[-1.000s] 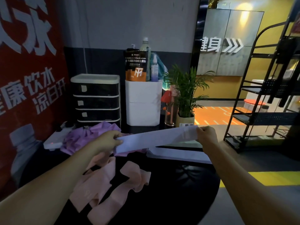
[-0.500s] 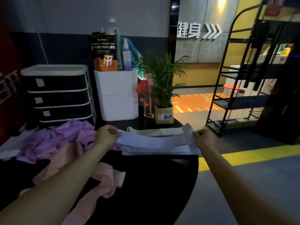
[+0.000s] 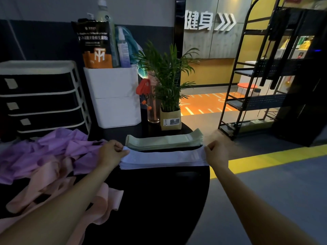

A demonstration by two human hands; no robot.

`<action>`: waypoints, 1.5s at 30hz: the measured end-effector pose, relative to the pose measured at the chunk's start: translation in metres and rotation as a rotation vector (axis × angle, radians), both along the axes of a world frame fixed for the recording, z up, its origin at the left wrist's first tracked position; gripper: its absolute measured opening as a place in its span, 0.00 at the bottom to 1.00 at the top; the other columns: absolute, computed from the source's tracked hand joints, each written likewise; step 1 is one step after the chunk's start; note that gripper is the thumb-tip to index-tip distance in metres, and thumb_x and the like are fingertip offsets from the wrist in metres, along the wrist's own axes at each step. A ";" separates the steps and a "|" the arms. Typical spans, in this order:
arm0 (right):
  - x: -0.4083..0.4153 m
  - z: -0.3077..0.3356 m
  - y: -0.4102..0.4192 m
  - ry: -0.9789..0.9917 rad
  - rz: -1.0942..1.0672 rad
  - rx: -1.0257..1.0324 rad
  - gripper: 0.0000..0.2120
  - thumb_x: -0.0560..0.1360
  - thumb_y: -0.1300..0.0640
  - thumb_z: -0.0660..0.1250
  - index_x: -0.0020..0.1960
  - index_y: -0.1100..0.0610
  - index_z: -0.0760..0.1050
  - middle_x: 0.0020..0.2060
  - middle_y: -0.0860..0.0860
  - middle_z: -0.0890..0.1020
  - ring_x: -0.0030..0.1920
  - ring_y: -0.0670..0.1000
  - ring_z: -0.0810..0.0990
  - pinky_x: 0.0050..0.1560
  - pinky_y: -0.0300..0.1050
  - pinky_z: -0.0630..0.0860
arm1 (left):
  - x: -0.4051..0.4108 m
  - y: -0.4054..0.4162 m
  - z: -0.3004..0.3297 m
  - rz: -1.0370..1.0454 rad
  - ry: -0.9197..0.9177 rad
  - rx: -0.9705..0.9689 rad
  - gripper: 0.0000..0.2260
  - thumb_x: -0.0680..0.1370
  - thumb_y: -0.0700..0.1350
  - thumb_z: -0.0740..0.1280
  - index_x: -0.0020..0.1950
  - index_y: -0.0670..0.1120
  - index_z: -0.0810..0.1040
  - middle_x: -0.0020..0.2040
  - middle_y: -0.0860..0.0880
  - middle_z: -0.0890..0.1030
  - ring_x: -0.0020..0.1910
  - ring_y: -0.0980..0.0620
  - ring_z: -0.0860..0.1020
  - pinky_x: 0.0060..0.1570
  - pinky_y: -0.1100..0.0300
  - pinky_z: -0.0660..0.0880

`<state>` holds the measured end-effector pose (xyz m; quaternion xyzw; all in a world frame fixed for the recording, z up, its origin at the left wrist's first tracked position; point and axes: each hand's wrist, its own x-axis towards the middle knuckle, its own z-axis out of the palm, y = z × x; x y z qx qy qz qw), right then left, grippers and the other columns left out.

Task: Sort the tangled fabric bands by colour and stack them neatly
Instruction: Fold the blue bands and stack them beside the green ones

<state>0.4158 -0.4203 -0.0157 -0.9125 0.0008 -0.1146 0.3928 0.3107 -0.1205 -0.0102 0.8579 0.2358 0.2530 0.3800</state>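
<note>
Stacks of green bands (image 3: 164,142) and white bands (image 3: 163,161) are already laid flat on the desk (image 3: 159,200). The top white band is pinched at its ends by left hand (image 3: 110,153) and right hand (image 3: 216,152). Purple bands (image 3: 44,152) and pink bands (image 3: 58,188) remain tangled at left.

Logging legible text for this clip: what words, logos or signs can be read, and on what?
"健身" with three chevrons ">>>": raised white sign on the grey wall panel.
"TM"-style logo: orange lower part of the black pouch; its upper lines of white print are too blurred to read.
Barcode label on the plant pot: too small to read.
Tabs on the drawer unit: blank or unreadable.
Spray bottle label: blurred.
</note>
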 end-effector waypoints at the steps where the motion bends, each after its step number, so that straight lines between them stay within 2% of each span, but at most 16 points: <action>1: 0.000 0.000 0.001 -0.008 -0.003 0.005 0.12 0.74 0.66 0.62 0.34 0.73 0.71 0.33 0.69 0.75 0.37 0.64 0.75 0.36 0.53 0.70 | 0.000 0.000 -0.001 -0.001 -0.010 -0.010 0.09 0.68 0.36 0.75 0.42 0.40 0.75 0.33 0.47 0.75 0.31 0.55 0.71 0.31 0.77 0.66; 3: -0.002 0.000 0.003 -0.032 -0.005 -0.005 0.11 0.74 0.66 0.62 0.42 0.77 0.73 0.41 0.71 0.78 0.45 0.67 0.76 0.45 0.57 0.73 | -0.002 0.000 -0.003 0.006 -0.028 -0.004 0.09 0.68 0.36 0.75 0.42 0.40 0.76 0.35 0.45 0.76 0.33 0.51 0.72 0.31 0.76 0.66; 6: -0.002 0.000 0.003 -0.051 0.003 -0.032 0.10 0.74 0.66 0.62 0.42 0.75 0.73 0.43 0.70 0.78 0.47 0.66 0.76 0.46 0.56 0.72 | -0.004 0.000 -0.005 0.004 -0.044 -0.005 0.07 0.71 0.39 0.73 0.45 0.38 0.78 0.39 0.46 0.78 0.40 0.50 0.75 0.30 0.68 0.64; 9: -0.001 -0.002 0.003 -0.057 0.001 -0.046 0.06 0.74 0.66 0.62 0.48 0.68 0.75 0.48 0.64 0.78 0.51 0.63 0.75 0.48 0.51 0.70 | -0.008 0.000 -0.007 -0.034 -0.077 -0.015 0.06 0.75 0.41 0.69 0.46 0.39 0.77 0.41 0.46 0.79 0.42 0.49 0.76 0.39 0.64 0.65; 11: -0.003 -0.001 0.008 -0.093 0.003 -0.093 0.08 0.74 0.64 0.63 0.52 0.65 0.74 0.52 0.62 0.76 0.53 0.63 0.73 0.52 0.52 0.71 | -0.011 0.000 -0.010 -0.066 -0.096 -0.040 0.03 0.76 0.40 0.68 0.46 0.41 0.77 0.42 0.45 0.79 0.43 0.48 0.76 0.42 0.62 0.68; 13: -0.011 0.003 0.019 -0.160 0.042 -0.140 0.09 0.73 0.64 0.63 0.53 0.63 0.75 0.52 0.61 0.75 0.54 0.62 0.72 0.51 0.51 0.70 | -0.015 0.000 -0.014 -0.099 -0.121 -0.089 0.03 0.76 0.38 0.67 0.49 0.41 0.77 0.43 0.44 0.78 0.45 0.48 0.76 0.40 0.68 0.71; 15: -0.022 0.007 0.037 -0.211 0.169 -0.173 0.09 0.74 0.63 0.64 0.54 0.62 0.76 0.53 0.59 0.74 0.56 0.61 0.71 0.48 0.46 0.65 | -0.020 -0.001 -0.018 -0.122 -0.142 -0.148 0.08 0.76 0.36 0.66 0.54 0.37 0.76 0.46 0.44 0.78 0.47 0.48 0.75 0.40 0.76 0.70; 16: -0.029 0.007 0.047 -0.220 0.264 -0.187 0.09 0.75 0.62 0.64 0.55 0.61 0.76 0.54 0.58 0.74 0.57 0.59 0.70 0.50 0.46 0.65 | -0.022 -0.001 -0.020 -0.139 -0.139 -0.170 0.10 0.76 0.36 0.66 0.57 0.37 0.76 0.48 0.44 0.77 0.49 0.49 0.75 0.43 0.75 0.70; 20: -0.050 -0.002 0.080 -0.187 0.588 -0.229 0.13 0.75 0.56 0.67 0.58 0.58 0.74 0.56 0.54 0.73 0.60 0.54 0.68 0.58 0.45 0.66 | -0.034 0.000 -0.029 -0.261 -0.089 -0.181 0.19 0.73 0.32 0.69 0.62 0.42 0.73 0.57 0.44 0.77 0.56 0.49 0.75 0.59 0.57 0.71; 22: -0.056 -0.006 0.091 -0.176 0.646 -0.247 0.16 0.75 0.53 0.67 0.61 0.57 0.73 0.59 0.53 0.73 0.61 0.53 0.67 0.60 0.43 0.64 | -0.038 0.001 -0.035 -0.280 -0.090 -0.159 0.23 0.71 0.32 0.71 0.63 0.47 0.72 0.61 0.42 0.76 0.58 0.47 0.76 0.63 0.52 0.71; 24: -0.060 -0.009 0.099 -0.180 0.668 -0.271 0.18 0.75 0.51 0.66 0.63 0.56 0.73 0.61 0.53 0.73 0.62 0.53 0.67 0.61 0.43 0.65 | -0.039 0.001 -0.041 -0.270 -0.105 -0.135 0.24 0.71 0.32 0.71 0.65 0.47 0.71 0.62 0.42 0.76 0.60 0.45 0.76 0.64 0.51 0.71; 26: -0.060 -0.008 0.105 -0.171 0.690 -0.299 0.20 0.75 0.50 0.66 0.64 0.56 0.72 0.62 0.52 0.72 0.64 0.53 0.67 0.63 0.45 0.65 | -0.040 0.000 -0.044 -0.249 -0.123 -0.090 0.24 0.72 0.32 0.70 0.67 0.44 0.71 0.63 0.43 0.75 0.61 0.46 0.75 0.64 0.56 0.70; 29: -0.057 -0.003 0.113 -0.136 0.736 -0.366 0.23 0.75 0.50 0.67 0.67 0.55 0.69 0.65 0.53 0.69 0.66 0.55 0.65 0.65 0.47 0.63 | -0.043 -0.003 -0.044 -0.206 -0.141 0.010 0.23 0.73 0.33 0.69 0.68 0.41 0.71 0.63 0.45 0.75 0.59 0.51 0.74 0.57 0.72 0.65; 33: -0.053 0.003 0.125 -0.080 0.786 -0.425 0.28 0.73 0.48 0.69 0.70 0.54 0.66 0.67 0.54 0.67 0.67 0.57 0.65 0.66 0.51 0.63 | -0.045 -0.006 -0.044 -0.185 -0.158 0.057 0.22 0.75 0.33 0.67 0.68 0.41 0.71 0.63 0.51 0.73 0.60 0.56 0.71 0.54 0.82 0.59; 38: -0.046 0.011 0.134 0.038 0.848 -0.533 0.35 0.71 0.44 0.70 0.73 0.52 0.61 0.70 0.54 0.64 0.70 0.57 0.63 0.69 0.53 0.60 | -0.045 -0.009 -0.045 -0.183 -0.169 0.043 0.21 0.75 0.31 0.65 0.67 0.41 0.72 0.67 0.46 0.73 0.63 0.56 0.69 0.59 0.77 0.58; 45: -0.042 0.002 0.136 0.055 0.854 -0.491 0.29 0.72 0.45 0.69 0.70 0.52 0.66 0.68 0.53 0.68 0.68 0.56 0.65 0.68 0.52 0.63 | -0.046 -0.006 -0.050 -0.184 -0.171 0.028 0.21 0.75 0.30 0.64 0.67 0.41 0.73 0.68 0.45 0.73 0.68 0.52 0.70 0.65 0.69 0.62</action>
